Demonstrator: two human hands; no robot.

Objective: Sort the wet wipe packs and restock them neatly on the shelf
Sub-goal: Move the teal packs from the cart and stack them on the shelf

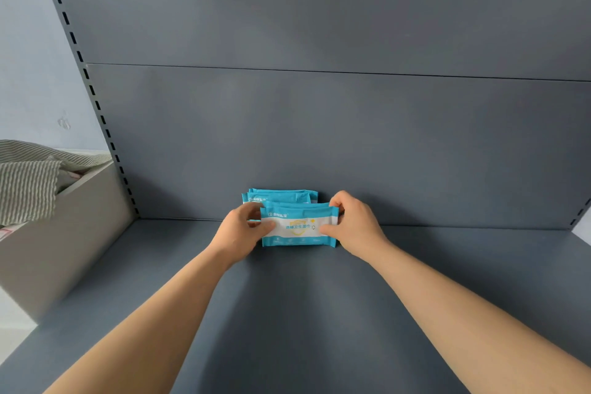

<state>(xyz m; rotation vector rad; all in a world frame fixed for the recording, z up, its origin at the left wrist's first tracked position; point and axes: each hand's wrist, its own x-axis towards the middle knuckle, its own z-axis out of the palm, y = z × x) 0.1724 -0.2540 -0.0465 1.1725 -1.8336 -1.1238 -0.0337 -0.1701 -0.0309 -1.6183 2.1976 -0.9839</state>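
Note:
A blue and white wet wipe pack [299, 227] stands on edge on the grey shelf [287, 297], facing me. My left hand [238, 233] grips its left end and my right hand [356, 224] grips its right end. Behind it, more blue wipe packs [281, 195] stand in a row against the shelf's back panel; only their top edges show.
The shelf's grey back panel [319, 121] rises behind the packs, with a slotted upright [96, 99] at the left. A beige box [64, 233] with striped cloth [28, 182] in it stands left of the shelf.

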